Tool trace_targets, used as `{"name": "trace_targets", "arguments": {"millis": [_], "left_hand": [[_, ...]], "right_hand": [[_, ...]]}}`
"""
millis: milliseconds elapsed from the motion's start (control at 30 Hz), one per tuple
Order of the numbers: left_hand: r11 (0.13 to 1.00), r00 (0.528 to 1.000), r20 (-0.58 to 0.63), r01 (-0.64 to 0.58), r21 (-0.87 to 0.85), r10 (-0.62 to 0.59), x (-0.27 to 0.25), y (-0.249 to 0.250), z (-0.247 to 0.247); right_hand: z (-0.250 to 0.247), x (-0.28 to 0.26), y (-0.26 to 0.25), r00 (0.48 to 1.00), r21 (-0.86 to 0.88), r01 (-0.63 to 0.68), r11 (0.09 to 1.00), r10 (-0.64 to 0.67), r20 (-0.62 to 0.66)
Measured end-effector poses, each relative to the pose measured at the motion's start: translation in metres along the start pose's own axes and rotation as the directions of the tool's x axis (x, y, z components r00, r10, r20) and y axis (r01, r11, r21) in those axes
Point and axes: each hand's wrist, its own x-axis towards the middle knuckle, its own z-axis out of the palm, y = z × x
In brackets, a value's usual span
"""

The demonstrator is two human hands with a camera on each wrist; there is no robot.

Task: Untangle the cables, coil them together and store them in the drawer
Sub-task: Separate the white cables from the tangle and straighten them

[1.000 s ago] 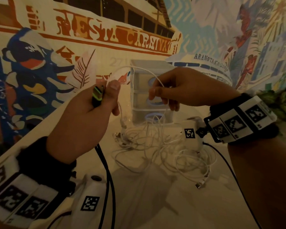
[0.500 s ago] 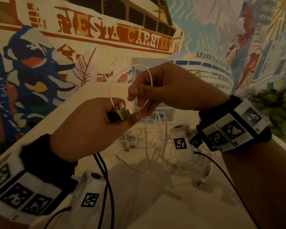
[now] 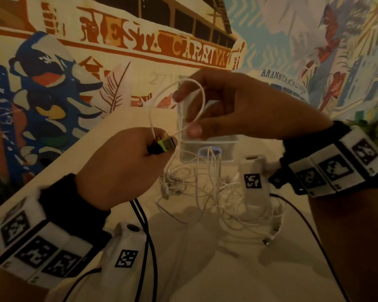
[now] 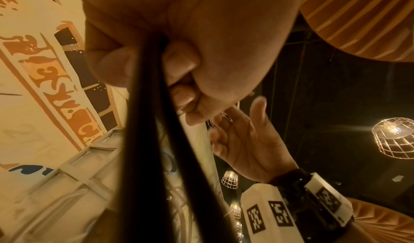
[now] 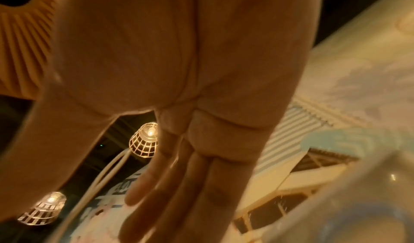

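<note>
The left hand [image 3: 120, 168] is clenched around a black cable [image 3: 143, 232] and its green-tipped plug [image 3: 164, 146]. The right hand [image 3: 234, 110], raised just beside it, pinches a loop of white cable [image 3: 179, 88] between thumb and fingers. Below them, tangled white cables [image 3: 207, 188] lie on the table [image 3: 205, 269] before a clear drawer unit [image 3: 207, 149].

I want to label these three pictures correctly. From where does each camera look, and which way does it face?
Head: on the head, looking forward and down at both hands, the white cable loop, the drawer unit.
Left wrist: under the left hand, facing up along it at the black cable; right hand beyond.
Right wrist: under the right hand, facing up past its fingers to ceiling lamps.
Both wrist views share lamps and mural.
</note>
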Motion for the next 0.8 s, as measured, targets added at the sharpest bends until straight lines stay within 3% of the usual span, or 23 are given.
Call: {"name": "trace_targets", "arguments": {"millis": [133,233,333,467,800], "left_hand": [[0.999,0.999,-0.006,0.043,-0.034,-0.043,-0.001,0.001,-0.001],[0.996,0.998,0.009,0.062,-0.061,-0.062,-0.001,0.002,-0.001],[0.994,0.996,0.015,0.09,-0.067,-0.089,0.0,0.002,-0.001],[0.993,0.997,0.01,0.082,-0.09,-0.081,0.0,0.003,-0.002],[0.994,0.994,0.035,0.104,-0.037,-0.103,0.001,0.001,-0.003]], "right_hand": [[-0.028,-0.017,0.01,0.963,-0.266,-0.243,0.933,0.265,0.05],[-0.03,-0.018,0.025,0.841,-0.401,-0.408,0.82,0.509,0.184],[-0.017,-0.011,0.034,0.747,-0.425,-0.448,0.787,0.591,0.306],[0.002,-0.003,0.035,0.751,-0.361,-0.45,0.817,0.565,0.342],[0.012,0.008,0.048,0.814,-0.428,-0.374,0.823,0.512,0.274]]}}
